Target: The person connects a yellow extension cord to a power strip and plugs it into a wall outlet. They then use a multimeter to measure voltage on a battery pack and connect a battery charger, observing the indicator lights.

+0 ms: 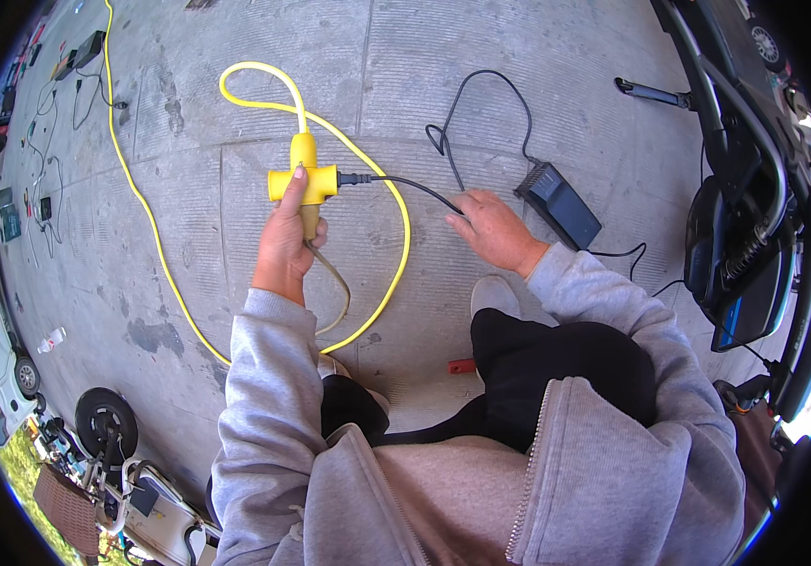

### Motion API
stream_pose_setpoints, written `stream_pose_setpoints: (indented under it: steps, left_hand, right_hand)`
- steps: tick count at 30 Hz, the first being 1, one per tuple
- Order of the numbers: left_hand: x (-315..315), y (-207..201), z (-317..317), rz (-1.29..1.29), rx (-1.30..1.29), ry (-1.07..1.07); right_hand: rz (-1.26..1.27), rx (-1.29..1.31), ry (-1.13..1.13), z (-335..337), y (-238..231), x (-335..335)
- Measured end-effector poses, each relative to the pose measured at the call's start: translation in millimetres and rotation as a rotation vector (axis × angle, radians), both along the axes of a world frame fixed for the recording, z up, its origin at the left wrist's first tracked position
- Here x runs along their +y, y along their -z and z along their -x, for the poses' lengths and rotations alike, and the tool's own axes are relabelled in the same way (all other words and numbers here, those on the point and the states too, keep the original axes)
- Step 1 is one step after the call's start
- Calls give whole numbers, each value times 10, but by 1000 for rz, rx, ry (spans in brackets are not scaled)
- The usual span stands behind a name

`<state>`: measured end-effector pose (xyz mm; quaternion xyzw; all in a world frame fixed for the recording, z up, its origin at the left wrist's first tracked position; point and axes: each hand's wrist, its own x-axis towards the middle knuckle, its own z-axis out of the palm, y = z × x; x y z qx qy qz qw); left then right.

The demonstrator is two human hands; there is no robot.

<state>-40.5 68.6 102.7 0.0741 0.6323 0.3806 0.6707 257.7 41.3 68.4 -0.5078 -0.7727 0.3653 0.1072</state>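
My left hand [283,241] is closed around the lower arm of a yellow extension-cord socket [319,185], its thumb lying on the socket's middle. A black plug [356,178] sits at the socket's right outlet. From it a black power cord [415,182] runs to my right hand [500,231], whose fingers are closed on the cord. Beyond that hand the cord loops away and back to a black charger [561,205] lying on the ground. A thick yellow cable [406,226] enters the socket's top, and a dull tan cable [341,283] leaves its bottom end.
An electric two-wheeler [745,226] stands close on the right, its kickstand [653,92] sticking out. Yellow cable crosses the concrete at left, near more chargers [79,57] and loose cords. A red object [461,366] lies between my feet. Another two-wheeler [108,424] stands at lower left.
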Motion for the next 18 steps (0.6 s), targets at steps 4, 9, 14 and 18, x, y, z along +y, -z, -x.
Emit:
stream_pose_setpoints:
  steps: [4, 9, 14, 18]
  left_hand:
    - [-4, 0, -18, -8, -4, 15]
    - [-9, -1, -60, -9, 17, -6]
    - [-22, -27, -95, -12, 28, 13]
    - [-22, -38, -135, -18, 50, 23]
  right_hand:
    - [6, 5, 8, 6, -15, -5]
    - [29, 2, 13, 11, -46, -5]
    - [46, -9, 9, 6, -62, 2]
    - [40, -1, 26, 4, -60, -3]
